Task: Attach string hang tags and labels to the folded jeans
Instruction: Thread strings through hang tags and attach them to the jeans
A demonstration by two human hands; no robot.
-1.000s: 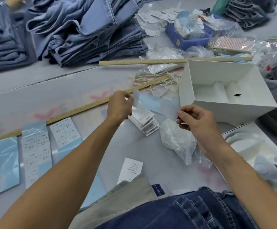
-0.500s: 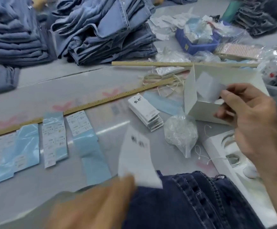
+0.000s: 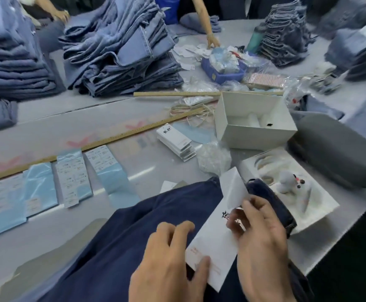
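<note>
Down near the front edge of the surface, both hands work one white hang tag over a pair of dark navy jeans spread in front of the person. The left hand has its grip on the tag's lower corner, thumb pressed onto the card near the red print, while the other fingers lie loosely curled on the denim. The right hand pinches the tag higher up, fingertips bent round its edge just below the black printed characters; whether a string is caught in that pinch is too blurred to tell. The tag's upper end tilts up toward a white moulded tray, which lies just beside the jeans on the right and carries a small grey figure.

Further back, a stack of white hang tags sits near a clear plastic bag, with an open white box just behind the bag. Two long wooden rulers lie across the surface, and a loose bundle of pale string rests between them. To the left, sheets of stickers on blue backing lie side by side. Piles of lighter folded jeans fill the far side, and another person's hand reaches down beside a blue bin of small packets.
</note>
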